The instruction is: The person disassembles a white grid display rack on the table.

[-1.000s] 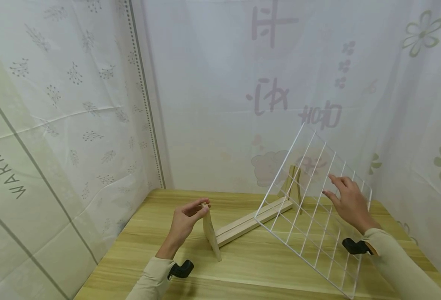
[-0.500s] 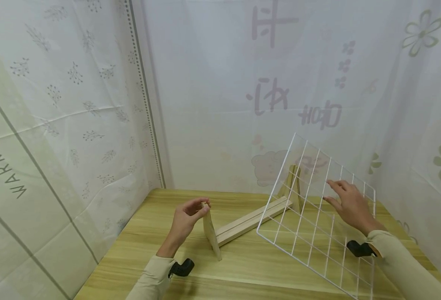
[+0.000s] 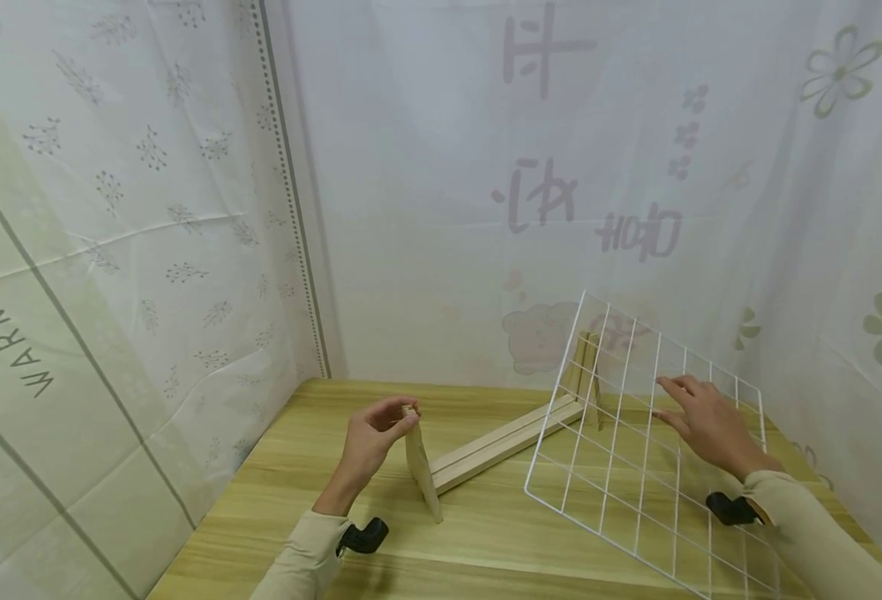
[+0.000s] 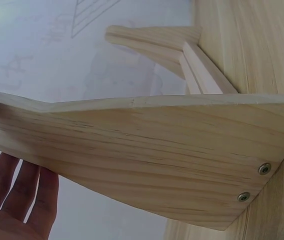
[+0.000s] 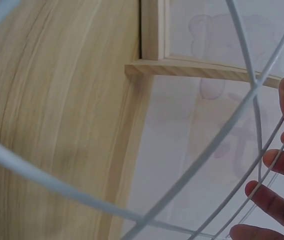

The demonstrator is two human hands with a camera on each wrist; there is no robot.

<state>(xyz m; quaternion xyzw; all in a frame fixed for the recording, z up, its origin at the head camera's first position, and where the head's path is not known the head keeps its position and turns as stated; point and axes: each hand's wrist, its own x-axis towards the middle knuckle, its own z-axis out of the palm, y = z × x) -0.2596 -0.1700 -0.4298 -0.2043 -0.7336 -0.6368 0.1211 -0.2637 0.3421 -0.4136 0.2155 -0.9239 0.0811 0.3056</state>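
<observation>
A wooden stand has two upright end panels joined by a long crossbar (image 3: 501,450). At the near end panel (image 3: 422,471), my left hand (image 3: 369,437) grips the narrow top between thumb and fingers. Two bolt heads (image 4: 264,169) show low on that panel in the left wrist view. The far end panel (image 3: 582,367) stands partly behind a white wire grid panel (image 3: 562,510). My right hand (image 3: 711,421) holds this grid, thumb and fingers at its wires, tilted above the table. In the right wrist view, grid wires (image 5: 254,89) cross before the stand; part of the hand is cut off.
The stand rests on a wood-grain table (image 3: 321,533). Printed curtains (image 3: 411,208) hang behind the table and along both sides. A black wrist camera (image 3: 363,536) sits at the left cuff, another (image 3: 729,508) at the right.
The grid has come lower and shifted right, its top corner dropping against the curtain. My right hand has moved slightly down and right with it. My left hand keeps its grip on the end panel.
</observation>
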